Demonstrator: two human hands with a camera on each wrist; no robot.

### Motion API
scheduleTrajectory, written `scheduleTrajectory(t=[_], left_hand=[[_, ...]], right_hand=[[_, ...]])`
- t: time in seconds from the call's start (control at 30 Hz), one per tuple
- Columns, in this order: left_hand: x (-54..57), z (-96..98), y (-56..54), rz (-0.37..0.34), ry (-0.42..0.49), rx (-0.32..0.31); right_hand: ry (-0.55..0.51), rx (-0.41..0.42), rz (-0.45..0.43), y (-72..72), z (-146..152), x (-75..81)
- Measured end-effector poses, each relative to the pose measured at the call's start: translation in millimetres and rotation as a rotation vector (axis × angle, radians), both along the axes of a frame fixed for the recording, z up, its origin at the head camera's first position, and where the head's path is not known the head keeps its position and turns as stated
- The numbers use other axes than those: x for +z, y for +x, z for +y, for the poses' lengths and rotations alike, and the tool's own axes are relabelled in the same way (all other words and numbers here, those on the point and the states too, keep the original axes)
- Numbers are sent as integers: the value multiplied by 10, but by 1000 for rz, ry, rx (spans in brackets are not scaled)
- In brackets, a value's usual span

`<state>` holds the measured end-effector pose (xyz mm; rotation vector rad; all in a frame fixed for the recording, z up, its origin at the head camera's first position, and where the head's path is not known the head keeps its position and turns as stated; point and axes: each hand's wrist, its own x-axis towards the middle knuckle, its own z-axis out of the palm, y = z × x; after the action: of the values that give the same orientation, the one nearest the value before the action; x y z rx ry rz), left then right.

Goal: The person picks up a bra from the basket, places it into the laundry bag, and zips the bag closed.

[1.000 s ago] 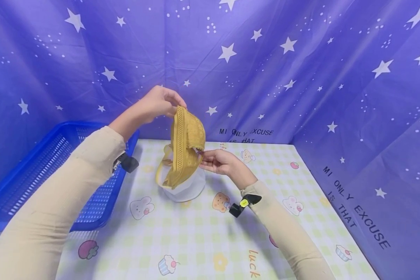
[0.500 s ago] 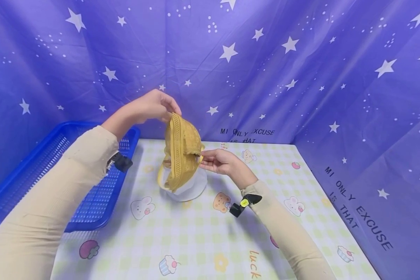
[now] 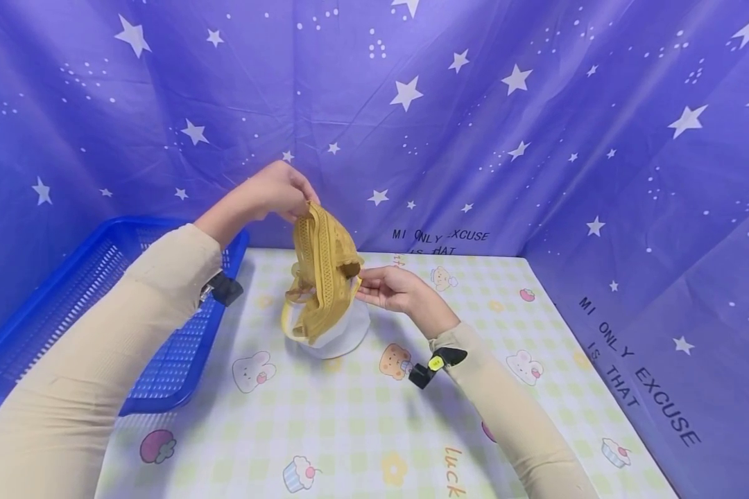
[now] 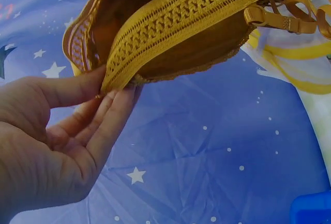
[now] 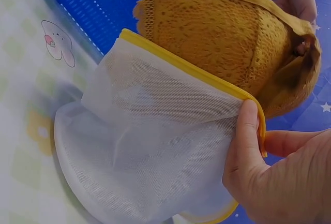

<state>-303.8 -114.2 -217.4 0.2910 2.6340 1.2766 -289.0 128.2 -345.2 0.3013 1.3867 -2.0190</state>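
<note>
A mustard-yellow lace bra [image 3: 331,277] hangs upright over a white mesh laundry bag [image 3: 346,339] on the table. My left hand [image 3: 281,190] pinches the top end of its band between thumb and fingers, as the left wrist view shows on the bra [image 4: 176,32]. The lower part dips into the mouth of the bag, which has a yellow edge [image 5: 186,66]. My right hand [image 3: 392,287] pinches that edge at the right side. In the right wrist view, a lace cup stands above the rim, and loose straps [image 4: 282,22] dangle in the left wrist view.
To the left stands a blue plastic basket [image 3: 156,403] with perforated walls, under my left forearm. A checked, cartoon-printed cloth [image 3: 349,423] covers the table. Purple star-printed curtains [image 3: 374,125] hang close behind and along the right side.
My left hand has come down and slightly left, lowering the bra a little toward the bag's mouth, and the bra has twisted slightly. My right hand keeps its place at the bag's edge.
</note>
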Motion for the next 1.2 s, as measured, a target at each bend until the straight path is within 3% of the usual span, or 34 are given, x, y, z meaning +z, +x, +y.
scheduleTrajectory(t=[0.3, 0.47, 0.7, 1.0, 1.2], left_hand=[[32, -33, 25, 25, -25, 172], [11, -10, 31, 21, -9, 200], [-17, 48, 49, -24, 43, 97], [-68, 55, 26, -73, -30, -71], [-76, 26, 29, -132, -76, -149]], right_hand=[[-31, 11, -6, 42, -21, 28], [-58, 18, -8, 57, -48, 47], [-44, 11, 6, 61, -71, 55], [-60, -15, -28, 50, -48, 32], [-62, -38, -41, 32, -49, 18]])
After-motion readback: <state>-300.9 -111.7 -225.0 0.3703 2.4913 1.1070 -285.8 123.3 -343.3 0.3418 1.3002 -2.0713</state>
